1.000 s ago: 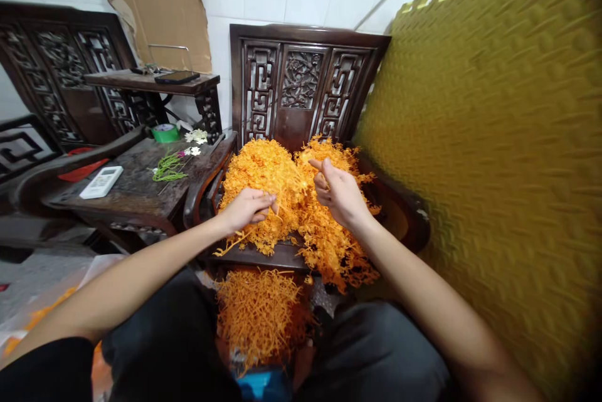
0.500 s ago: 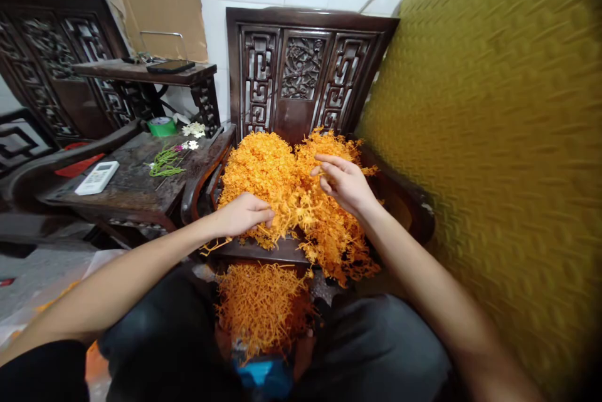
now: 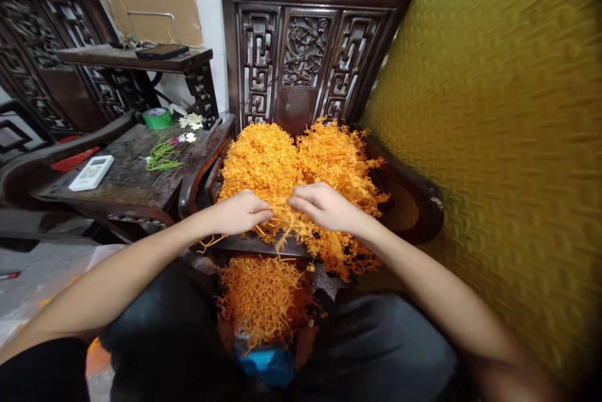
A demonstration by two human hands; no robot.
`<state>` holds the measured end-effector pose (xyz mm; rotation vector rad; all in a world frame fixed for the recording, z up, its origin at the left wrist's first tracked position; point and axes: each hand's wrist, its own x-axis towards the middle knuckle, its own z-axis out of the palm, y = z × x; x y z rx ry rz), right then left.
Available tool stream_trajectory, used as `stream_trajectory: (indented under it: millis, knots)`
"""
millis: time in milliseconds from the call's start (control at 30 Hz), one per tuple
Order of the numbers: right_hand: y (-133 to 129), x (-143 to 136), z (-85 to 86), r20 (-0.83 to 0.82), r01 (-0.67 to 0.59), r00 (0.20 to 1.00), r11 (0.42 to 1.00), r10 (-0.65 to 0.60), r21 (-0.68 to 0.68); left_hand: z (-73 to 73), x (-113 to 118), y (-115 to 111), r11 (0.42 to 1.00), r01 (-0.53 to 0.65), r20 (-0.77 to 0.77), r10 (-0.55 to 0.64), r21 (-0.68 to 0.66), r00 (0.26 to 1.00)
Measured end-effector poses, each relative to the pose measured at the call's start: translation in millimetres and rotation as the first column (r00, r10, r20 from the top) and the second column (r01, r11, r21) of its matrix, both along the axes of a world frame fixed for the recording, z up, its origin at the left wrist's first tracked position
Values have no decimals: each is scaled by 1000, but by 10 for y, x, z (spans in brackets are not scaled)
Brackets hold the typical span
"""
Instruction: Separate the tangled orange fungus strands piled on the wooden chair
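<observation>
Two heaps of small orange pieces lie side by side on a dark carved chair: the left heap (image 3: 258, 154) and the right heap (image 3: 336, 157). My left hand (image 3: 242, 211) is closed in front of the left heap, with thin orange strands trailing from its underside. Close by on the right, my right hand (image 3: 322, 204) has its fingers pinched together, and an orange branching piece (image 3: 285, 236) hangs between the hands. Below the seat, between my knees, a pile of orange stems (image 3: 263, 295) sits above a blue object (image 3: 266, 364).
On the wooden side table (image 3: 126, 189) at left lie a white remote (image 3: 91, 173), green tape (image 3: 157, 118), green stems (image 3: 163, 155) and white flowers (image 3: 190, 121). A phone (image 3: 162, 51) rests on the raised shelf. A yellow textured mat (image 3: 493, 138) stands at right.
My right hand has moved left and down, closing its fingers near my left hand. My left hand stays nearly in place. The camera view has shifted slightly.
</observation>
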<state>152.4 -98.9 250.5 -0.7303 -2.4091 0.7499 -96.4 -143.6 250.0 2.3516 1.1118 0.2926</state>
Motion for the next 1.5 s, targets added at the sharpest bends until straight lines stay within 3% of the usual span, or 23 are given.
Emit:
stream_trajectory:
  millis: [67, 133, 167, 200, 233, 333, 433, 500, 567, 667, 733, 767, 833, 967, 1100, 1133, 1233, 1300, 1400, 1500]
  knots:
    - [158, 128, -40, -268, 211, 932, 967, -242, -141, 8, -58, 8, 1000, 5, 11, -5, -5, 1000]
    - [363, 311, -67, -543, 371, 653, 848, -528, -379, 8, -118, 4, 1000, 17, 10, -17, -22, 1000]
    - [452, 393, -76, -595, 364, 525, 793, -608, -489, 5, -142, -1, 999, 18, 5, -18, -33, 1000]
    - [520, 453, -88, -597, 319, 450, 744, -664, -587, 2, -159, -7, 999, 13, -1, -13, -45, 1000]
    - [558, 483, -103, -568, 253, 442, 704, -695, -664, -1, -168, -13, 999, 2, -5, -2, -50, 1000]
    - [512, 384, -179, -417, 95, 606, 582, -677, -807, -8, -150, -23, 999, -26, -11, 25, -36, 1000]
    - [340, 144, -248, -369, 17, 737, 562, -566, -827, -22, -86, -23, 999, -2, -29, 1, -42, 1000]
    - [228, 9, -252, -386, -28, 794, 605, -470, -796, -45, -33, -26, 998, 25, -43, -27, -54, 999]
    - [139, -77, -218, -363, -25, 864, 690, -349, -723, -72, 17, -35, 998, 40, -59, -43, -56, 997]
    - [56, -139, -147, -169, -66, 985, 833, -33, -549, -101, 70, -49, 997, 47, -83, -51, -58, 995]
    - [39, -152, -130, -29, -94, 995, 886, 91, -453, -104, 84, -48, 992, 90, -90, -97, -85, 991]
    - [45, -152, -138, -1, -57, 998, 906, 63, -420, -100, 85, -42, 990, 106, -91, -115, -97, 989]
    - [89, -140, -175, -45, 100, 991, 920, -126, -378, -88, 79, -25, 991, 103, -95, -111, -86, 989]
    - [303, -34, -229, -250, 275, 872, 843, -421, -462, -58, 64, -20, 997, 56, -124, -62, -52, 990]
    - [494, 166, -170, -462, 344, 604, 736, -649, -583, -50, 25, -77, 982, 134, -153, -154, -135, 976]
    - [492, 198, -162, -464, 314, 614, 737, -639, -599, -53, 6, -86, 986, 126, -151, -142, -110, 978]
    - [352, 179, -186, -367, 143, 807, 756, -462, -639, -76, -58, -89, 998, 62, -152, -60, 14, 987]
    - [214, 89, -212, -305, 63, 890, 754, -339, -654, -91, -82, -86, 997, 27, -150, -15, 79, 989]
    - [48, -57, -191, -241, 16, 945, 766, -222, -642, -95, -69, -102, 992, 9, -135, 8, 126, 991]
    - [-51, -139, -108, -124, -63, 992, 827, -8, -558, -69, -26, -134, 989, 17, -139, 4, 147, 990]
